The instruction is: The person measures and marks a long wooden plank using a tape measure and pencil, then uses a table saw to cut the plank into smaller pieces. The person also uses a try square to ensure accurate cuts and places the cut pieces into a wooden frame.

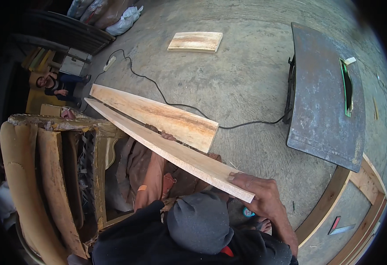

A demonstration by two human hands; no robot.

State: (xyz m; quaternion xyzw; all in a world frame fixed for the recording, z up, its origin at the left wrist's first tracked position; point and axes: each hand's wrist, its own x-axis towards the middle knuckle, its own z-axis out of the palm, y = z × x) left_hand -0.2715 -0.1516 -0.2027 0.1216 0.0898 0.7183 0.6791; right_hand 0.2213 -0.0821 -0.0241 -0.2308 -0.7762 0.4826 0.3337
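Note:
A long pale wooden board (176, 152) slants across the middle, its near right end higher in the picture plane than my lap and its far end pointing left. My right hand (257, 190) grips the right end, thumb on the upper face. Farther along, my left hand (168, 135) is closed on the board's far edge; the board covers part of that hand and wrist. Just beyond lies a second wide board (158, 112) with brown grain streaks. A rounded grey cloth shape (200, 223), like a cap, shows at the lower edge.
At right stands a dark metal table (321, 88) with a slot; a black cable (149, 79) crosses the concrete. A short board (195, 42) lies farther off. A worn chair frame (50, 176) is close at left. A wooden frame (326, 201) and square (341, 229) lie lower right. A person (61, 86) sits back left.

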